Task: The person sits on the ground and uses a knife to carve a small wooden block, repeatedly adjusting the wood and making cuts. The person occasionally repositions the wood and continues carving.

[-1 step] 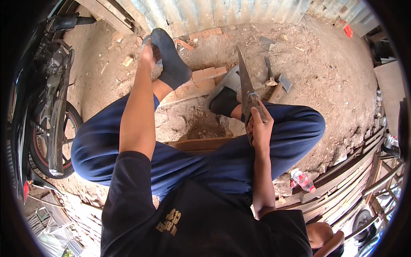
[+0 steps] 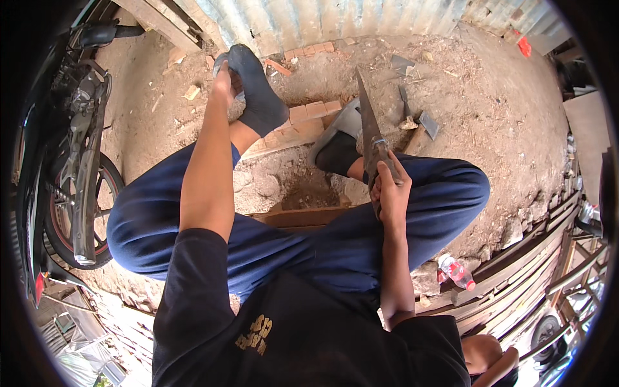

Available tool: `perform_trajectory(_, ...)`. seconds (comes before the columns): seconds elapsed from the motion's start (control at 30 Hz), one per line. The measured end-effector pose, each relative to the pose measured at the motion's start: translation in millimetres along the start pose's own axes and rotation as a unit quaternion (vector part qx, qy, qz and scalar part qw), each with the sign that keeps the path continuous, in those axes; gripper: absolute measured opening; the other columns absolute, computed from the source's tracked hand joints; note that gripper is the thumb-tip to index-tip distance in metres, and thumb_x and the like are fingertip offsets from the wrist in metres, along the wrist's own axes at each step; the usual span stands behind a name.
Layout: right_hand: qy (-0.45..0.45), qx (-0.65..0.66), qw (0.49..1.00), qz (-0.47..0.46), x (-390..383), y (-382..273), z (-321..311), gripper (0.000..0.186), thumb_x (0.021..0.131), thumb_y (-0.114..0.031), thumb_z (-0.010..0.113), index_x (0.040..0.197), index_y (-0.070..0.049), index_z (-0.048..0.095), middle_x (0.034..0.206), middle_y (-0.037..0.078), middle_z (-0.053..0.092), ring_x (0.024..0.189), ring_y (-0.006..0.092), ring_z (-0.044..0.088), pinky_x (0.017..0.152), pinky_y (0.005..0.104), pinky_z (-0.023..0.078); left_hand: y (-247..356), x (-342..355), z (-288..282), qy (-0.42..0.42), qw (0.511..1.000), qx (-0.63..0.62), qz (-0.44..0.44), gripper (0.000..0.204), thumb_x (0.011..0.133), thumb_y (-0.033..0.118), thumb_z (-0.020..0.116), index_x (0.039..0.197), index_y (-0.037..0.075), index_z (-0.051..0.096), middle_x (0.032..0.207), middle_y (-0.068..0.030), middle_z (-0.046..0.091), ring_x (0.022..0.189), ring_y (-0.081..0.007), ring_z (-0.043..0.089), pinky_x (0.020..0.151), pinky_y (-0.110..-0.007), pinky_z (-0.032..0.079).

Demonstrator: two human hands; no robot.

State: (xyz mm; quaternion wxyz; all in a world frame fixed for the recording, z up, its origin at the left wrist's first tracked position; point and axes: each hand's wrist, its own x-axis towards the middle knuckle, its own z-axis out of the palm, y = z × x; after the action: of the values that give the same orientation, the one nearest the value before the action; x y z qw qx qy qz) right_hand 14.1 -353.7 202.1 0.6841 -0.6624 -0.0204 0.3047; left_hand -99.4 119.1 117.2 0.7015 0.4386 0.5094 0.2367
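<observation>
Upright over my right thigh stands a large knife [image 2: 368, 116], with a long, dark, tapering blade and a metal collar where it meets the handle. My right hand [image 2: 391, 186] is closed round that handle, the tip pointing away from me. My left hand [image 2: 224, 85] is at the side of my left foot [image 2: 253, 90], which wears a dark sock. Its fingers curl behind the foot around something with a light grey edge, mostly hidden. A grey sandal [image 2: 349, 120] is at my other foot, also in a dark sock.
Bricks [image 2: 314, 111] and a wooden board [image 2: 303, 217] lie between my legs. A motorcycle [image 2: 84, 168] stands at the left, a corrugated metal wall [image 2: 335, 22] ahead. Flat dark scraps [image 2: 428, 124] lie on the dirt. A plastic bottle [image 2: 458, 273] and a person's arm [image 2: 496, 367] are at lower right.
Beside my left foot, the hand and the toes have shifted very slightly. The knife and my right hand look the same.
</observation>
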Motion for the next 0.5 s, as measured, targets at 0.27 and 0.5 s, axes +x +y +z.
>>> perform_trajectory(0.27, 0.005, 0.0, 1.0, 0.006, 7, 1, -3, 0.049, 0.096, -0.01, 0.06, 0.142, 0.005, 0.051, 0.058, -0.003, 0.044, 0.042, 0.0038, 0.037, 0.038, 0.0222, 0.032, -7, -47, 33, 0.008, 0.982, 0.161, -0.096, 0.055, 0.108, 0.045, 0.026, 0.133, 0.005, 0.055, 0.123, -0.0106, 0.066, 0.109, -0.0253, 0.064, 0.096, -0.043, 0.05)
perform_trajectory(0.5, 0.016, -0.007, 1.0, 0.01, 10, -1, 2, 0.048, 0.096, -0.011, 0.059, 0.141, 0.005, 0.051, 0.057, -0.003, 0.044, 0.041, 0.0042, 0.038, 0.038, 0.0221, 0.033, -29, -30, 20, 0.032, 0.996, 0.081, -0.017, 0.029, 0.102, 0.024, 0.046, 0.094, 0.005, 0.066, 0.084, -0.0078, 0.068, 0.07, -0.0212, 0.064, 0.068, -0.038, 0.055)
